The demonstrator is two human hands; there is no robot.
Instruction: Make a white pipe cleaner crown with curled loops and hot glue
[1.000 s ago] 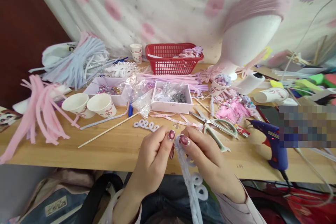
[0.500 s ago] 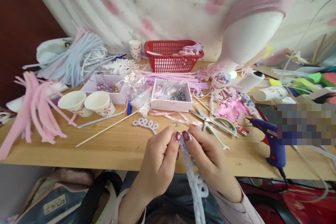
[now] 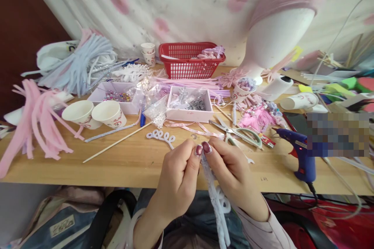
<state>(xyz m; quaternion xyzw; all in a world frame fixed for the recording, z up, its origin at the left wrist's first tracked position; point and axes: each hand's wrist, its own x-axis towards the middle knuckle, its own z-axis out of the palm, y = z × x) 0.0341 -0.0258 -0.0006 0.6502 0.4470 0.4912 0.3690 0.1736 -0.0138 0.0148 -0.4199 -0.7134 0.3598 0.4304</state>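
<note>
Both hands meet at the table's front edge, thumbs almost touching. My left hand (image 3: 179, 181) pinches the top of a pale white-blue fuzzy strip (image 3: 215, 206). My right hand (image 3: 233, 177) is closed on the same end from the other side. The strip hangs down over my lap, with small loops (image 3: 224, 204) beside it under my right hand. Just beyond my left hand, a looped pale piece (image 3: 160, 136) lies on the table, its straight end running toward the fingers. What is between the fingertips is mostly hidden.
Scissors (image 3: 248, 135) and a blue glue gun (image 3: 304, 155) lie to the right. Two paper cups (image 3: 108, 114), a wooden stick (image 3: 117, 142) and pink strips (image 3: 43, 124) are at the left. Behind are white boxes (image 3: 189, 114), a red basket (image 3: 191, 68) and a white mannequin head (image 3: 277, 39).
The view has shifted slightly. Both hands keep their pinch, and the hanging strip's lower end has swung a little to the right.
</note>
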